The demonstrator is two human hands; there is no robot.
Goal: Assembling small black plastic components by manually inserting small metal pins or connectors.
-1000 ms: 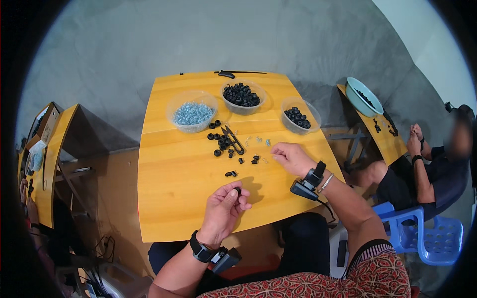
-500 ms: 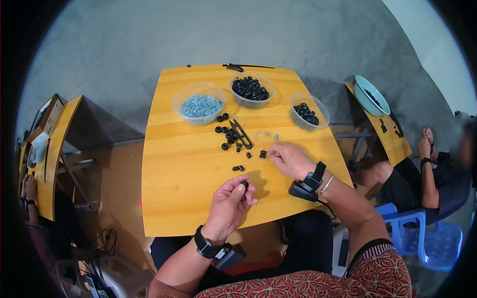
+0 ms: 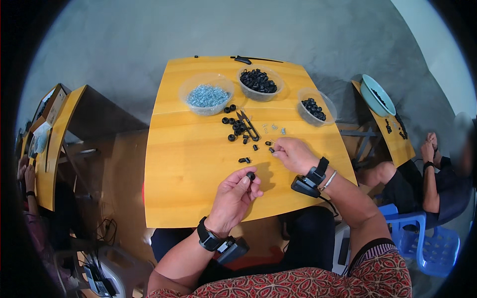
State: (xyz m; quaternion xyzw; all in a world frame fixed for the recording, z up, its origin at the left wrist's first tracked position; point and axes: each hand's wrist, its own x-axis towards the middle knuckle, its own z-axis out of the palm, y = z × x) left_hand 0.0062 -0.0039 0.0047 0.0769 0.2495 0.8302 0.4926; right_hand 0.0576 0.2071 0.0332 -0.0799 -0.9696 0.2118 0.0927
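Over the near part of the yellow table, my left hand (image 3: 233, 196) is closed, pinching a round black plastic cap (image 3: 251, 176) between thumb and fingers. Farther right, my right hand (image 3: 296, 156) has its fingertips pressed together on a small black plastic piece (image 3: 272, 150) just at the tabletop. Another small black piece (image 3: 268, 143) lies right beside those fingers. Loose small black pieces (image 3: 244, 160) rest between the two hands. Beyond them are several round black caps (image 3: 231, 137) and black thread snips (image 3: 249, 126). Tiny clear and bluish pieces (image 3: 283, 131) are scattered past my right hand.
A clear bowl of bluish pieces (image 3: 206, 95), a bowl of small black pieces (image 3: 258, 82) and a bowl of black caps (image 3: 314, 109) stand along the far side. A black-handled tool (image 3: 243, 60) lies at the far edge. People sit at side tables left and right.
The whole view has shifted slightly. My right fingertips have closed on a small black piece from the little cluster beside them. My left hand keeps its hold on the cap.
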